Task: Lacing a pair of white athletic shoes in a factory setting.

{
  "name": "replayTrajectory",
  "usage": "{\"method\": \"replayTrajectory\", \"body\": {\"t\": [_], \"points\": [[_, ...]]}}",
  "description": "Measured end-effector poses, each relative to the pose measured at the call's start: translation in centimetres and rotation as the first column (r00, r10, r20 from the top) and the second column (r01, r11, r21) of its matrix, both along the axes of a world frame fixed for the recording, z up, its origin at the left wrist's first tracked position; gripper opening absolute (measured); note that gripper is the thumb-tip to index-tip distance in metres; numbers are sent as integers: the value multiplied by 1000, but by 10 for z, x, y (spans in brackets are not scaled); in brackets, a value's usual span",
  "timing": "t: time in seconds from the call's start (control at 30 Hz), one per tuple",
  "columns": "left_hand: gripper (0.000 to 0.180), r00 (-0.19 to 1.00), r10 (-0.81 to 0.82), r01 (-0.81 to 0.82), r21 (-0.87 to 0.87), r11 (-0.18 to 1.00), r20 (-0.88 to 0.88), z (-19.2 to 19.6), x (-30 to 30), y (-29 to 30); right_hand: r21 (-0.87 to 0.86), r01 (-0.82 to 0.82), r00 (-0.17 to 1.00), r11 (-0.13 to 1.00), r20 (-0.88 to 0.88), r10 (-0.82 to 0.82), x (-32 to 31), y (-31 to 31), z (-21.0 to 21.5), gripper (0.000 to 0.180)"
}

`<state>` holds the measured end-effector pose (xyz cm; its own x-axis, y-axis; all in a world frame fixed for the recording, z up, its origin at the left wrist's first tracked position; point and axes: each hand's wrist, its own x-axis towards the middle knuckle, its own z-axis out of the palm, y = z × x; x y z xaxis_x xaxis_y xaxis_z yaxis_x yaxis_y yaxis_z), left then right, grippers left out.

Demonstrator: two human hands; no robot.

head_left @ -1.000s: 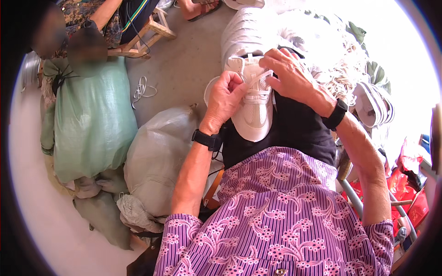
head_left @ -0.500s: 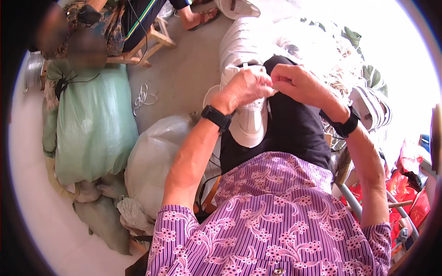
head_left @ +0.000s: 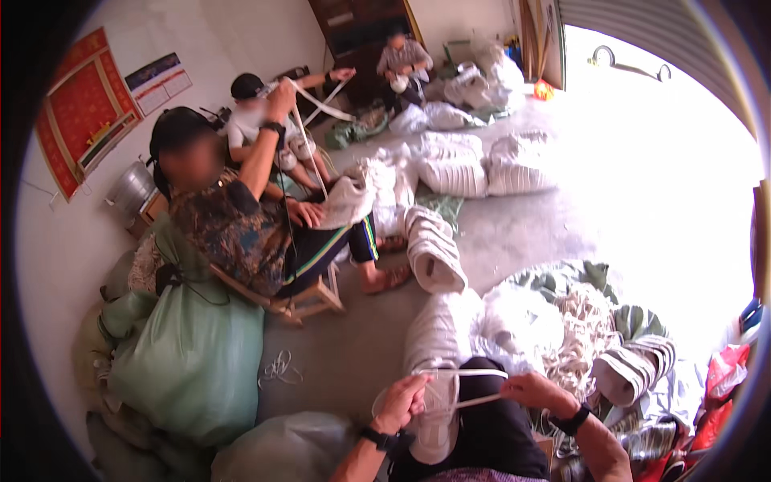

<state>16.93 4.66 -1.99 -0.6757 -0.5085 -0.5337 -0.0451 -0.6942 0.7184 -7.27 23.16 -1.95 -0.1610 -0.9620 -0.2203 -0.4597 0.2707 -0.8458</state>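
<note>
A white shoe (head_left: pixel 438 414) rests on my dark lap at the lower edge of the head view. My left hand (head_left: pixel 401 402) grips the shoe's left side near the eyelets. My right hand (head_left: pixel 540 390) is to the right of the shoe and pinches a white lace (head_left: pixel 480 374). The lace runs taut from the shoe across to that hand. Both wrists wear black watches.
A person on a wooden stool (head_left: pixel 309 299) pulls a lace up from another white shoe (head_left: pixel 345 201); two more people sit behind. A green sack (head_left: pixel 193 361), stacked white shoes (head_left: pixel 432 251), a lace pile (head_left: pixel 580 325) and stacked soles (head_left: pixel 634 365) surround me.
The view has lifted from my lap to the room, so my hands now sit at the lower edge. My hands have spread apart, drawing the lace out to the right.
</note>
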Motion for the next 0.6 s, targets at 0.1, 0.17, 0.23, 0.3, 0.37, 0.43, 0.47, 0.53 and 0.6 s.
{"method": "replayTrajectory", "body": {"t": [0.1,0.17,0.23,0.3,0.37,0.43,0.47,0.53,0.6], "points": [[18,981,164,-148,138,979,-109,-15,22,-5,2,-57,986,998,-158,57,-17,16,-16,14],[18,974,207,-191,152,970,-97,-25,34,-3,-72,-115,969,991,-226,96,-23,25,-25,13],[18,958,274,-256,177,951,-86,-32,40,-1,-142,-195,943,970,-301,145,-25,32,-28,13],[19,941,313,-280,224,934,-126,-36,47,0,-226,-128,985,966,-144,97,-23,39,-23,13],[19,900,385,-332,251,909,-203,-36,57,-6,-263,25,989,964,147,14,-22,50,-11,15],[18,847,451,-380,271,884,-282,-34,71,-18,264,411,699,873,523,-488,-25,66,2,17],[17,805,488,-410,279,868,-338,-32,80,-26,295,434,636,852,569,-521,-32,76,9,16],[15,720,550,-476,276,835,-424,-25,105,-42,259,484,405,836,780,-477,-49,91,11,12],[15,650,640,-584,269,766,-409,-16,132,-60,263,644,85,718,909,-408,-67,112,4,13]]}}
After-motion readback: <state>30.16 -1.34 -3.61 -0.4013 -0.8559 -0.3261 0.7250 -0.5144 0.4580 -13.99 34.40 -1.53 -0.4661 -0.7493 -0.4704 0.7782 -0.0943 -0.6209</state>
